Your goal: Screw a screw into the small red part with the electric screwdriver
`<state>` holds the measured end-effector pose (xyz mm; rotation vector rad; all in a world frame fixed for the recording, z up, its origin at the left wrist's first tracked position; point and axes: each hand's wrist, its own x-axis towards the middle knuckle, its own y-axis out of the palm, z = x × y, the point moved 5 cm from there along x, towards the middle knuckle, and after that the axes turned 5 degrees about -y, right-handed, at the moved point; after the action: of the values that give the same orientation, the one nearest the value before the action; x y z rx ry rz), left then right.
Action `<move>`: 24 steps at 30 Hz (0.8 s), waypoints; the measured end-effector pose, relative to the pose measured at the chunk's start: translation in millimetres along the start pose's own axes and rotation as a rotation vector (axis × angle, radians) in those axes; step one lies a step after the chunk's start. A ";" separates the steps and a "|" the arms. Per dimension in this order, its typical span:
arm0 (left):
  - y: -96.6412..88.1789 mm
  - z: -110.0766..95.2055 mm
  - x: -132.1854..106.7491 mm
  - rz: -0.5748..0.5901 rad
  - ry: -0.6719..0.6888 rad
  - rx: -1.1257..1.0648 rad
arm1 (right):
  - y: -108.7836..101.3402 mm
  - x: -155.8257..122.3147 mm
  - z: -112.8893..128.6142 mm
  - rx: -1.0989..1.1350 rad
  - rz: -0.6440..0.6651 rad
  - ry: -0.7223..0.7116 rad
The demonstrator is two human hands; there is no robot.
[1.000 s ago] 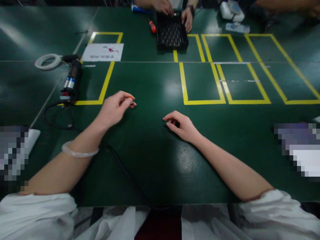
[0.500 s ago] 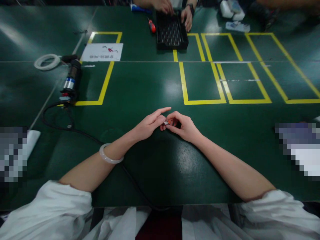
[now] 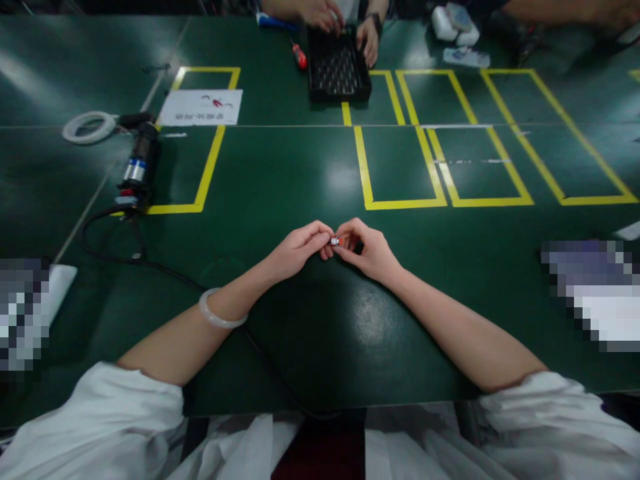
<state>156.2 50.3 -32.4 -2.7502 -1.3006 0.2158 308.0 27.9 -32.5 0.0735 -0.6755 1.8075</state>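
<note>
Between my fingertips is a small orange and white part (image 3: 337,241), too small to name more exactly. My right hand (image 3: 367,250) pinches it between thumb and forefinger, the other fingers curled behind. My left hand (image 3: 299,251), a pale bangle (image 3: 219,316) on its wrist, closes its thumb and fingers at the part's left side. Both hands meet just above the green table (image 3: 320,333), and the fingers hide much of the part.
A black power tool (image 3: 139,160) with a cable and a white tape roll (image 3: 89,127) lie left, near a printed sheet (image 3: 200,107). Across the table a co-worker's hands are at a black tray (image 3: 340,90) beside a red screwdriver (image 3: 299,57). Yellow tape outlines (image 3: 405,205) mark the tabletop.
My left forefinger, stretched out before, has bent down to the part. The part shows a little more between the fingertips. The view has shifted slightly.
</note>
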 end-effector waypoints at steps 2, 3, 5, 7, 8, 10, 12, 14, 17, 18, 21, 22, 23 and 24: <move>0.3 1.7 0.1 0.011 -0.015 -0.009 | 0.3 -0.1 1.3 -0.026 0.007 -0.003; 0.4 2.7 0.1 0.013 -0.027 -0.009 | 0.5 -0.3 1.8 -0.039 0.011 -0.003; 0.5 4.5 -0.2 0.017 -0.051 -0.004 | 1.1 -0.6 2.7 -0.053 0.017 -0.004; 0.7 4.9 -0.8 0.022 -0.058 -0.005 | 1.4 -0.9 3.2 -0.052 0.016 -0.012; 0.7 4.6 -1.1 0.025 -0.057 -0.010 | 1.6 -1.0 3.4 -0.049 0.016 -0.018; 0.7 3.7 -1.5 0.029 -0.056 -0.019 | 1.7 -0.9 3.7 -0.049 0.019 -0.025; 0.6 3.0 -1.8 0.030 -0.061 -0.019 | 1.6 -0.8 3.8 -0.054 0.026 -0.023; 0.6 2.9 -1.7 0.035 -0.065 -0.020 | 1.1 -0.6 4.1 -0.062 0.031 -0.018; 0.3 3.8 -1.3 0.038 -0.064 -0.025 | 0.7 -0.8 4.4 -0.064 0.033 -0.014; 0.2 4.3 -1.1 0.037 -0.062 -0.027 | 0.8 -1.0 4.4 -0.062 0.032 -0.013; -0.2 5.1 -0.8 0.031 -0.056 -0.035 | 1.6 -1.8 4.0 -0.037 0.030 -0.014; -0.3 5.1 -0.8 0.029 -0.056 -0.036 | 2.0 -2.1 3.7 -0.022 0.029 -0.015; -0.4 4.9 -0.9 0.026 -0.057 -0.035 | 2.3 -2.4 3.3 -0.004 0.027 -0.013; -0.5 4.5 -1.1 0.020 -0.056 -0.033 | 2.4 -2.6 2.8 0.014 0.024 -0.008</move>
<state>154.3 49.9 -36.7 -2.8055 -1.3012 0.2775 306.0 23.8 -32.1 0.0824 -0.6719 1.8362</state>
